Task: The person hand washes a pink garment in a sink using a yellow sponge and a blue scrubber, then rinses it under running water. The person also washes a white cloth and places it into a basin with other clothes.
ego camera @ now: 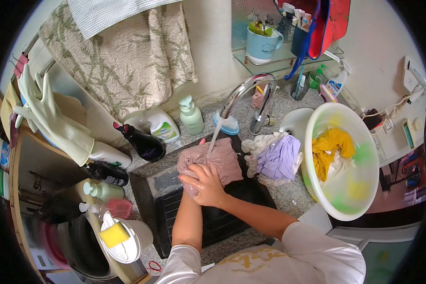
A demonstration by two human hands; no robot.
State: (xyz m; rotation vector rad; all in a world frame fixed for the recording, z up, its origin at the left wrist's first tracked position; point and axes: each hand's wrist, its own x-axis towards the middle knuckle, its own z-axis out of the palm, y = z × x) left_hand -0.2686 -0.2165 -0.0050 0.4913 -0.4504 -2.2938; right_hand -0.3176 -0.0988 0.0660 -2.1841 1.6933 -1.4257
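Note:
Water runs from the chrome faucet (230, 97) onto a wet dusty-pink cloth (227, 158) above the black sink with a ribbed washboard slope (234, 216). My right hand (206, 184) presses on the cloth with its fingers spread over a bunched part. My left hand (193, 191) is mostly hidden beneath the cloth and my right hand; a fingertip shows at the cloth's far edge, and its grip cannot be made out. On the counter to the right lie a lavender cloth (278, 156) and whitish cloths (254, 145) in a heap.
A white plastic basin (365, 177) with a yellow garment (332, 147) stands at the right. Pump and spray bottles (191, 117) line the counter behind the sink. A white bucket (145, 236) with a yellow sponge (114, 235) is at the left. Rubber gloves (60, 124) hang nearby.

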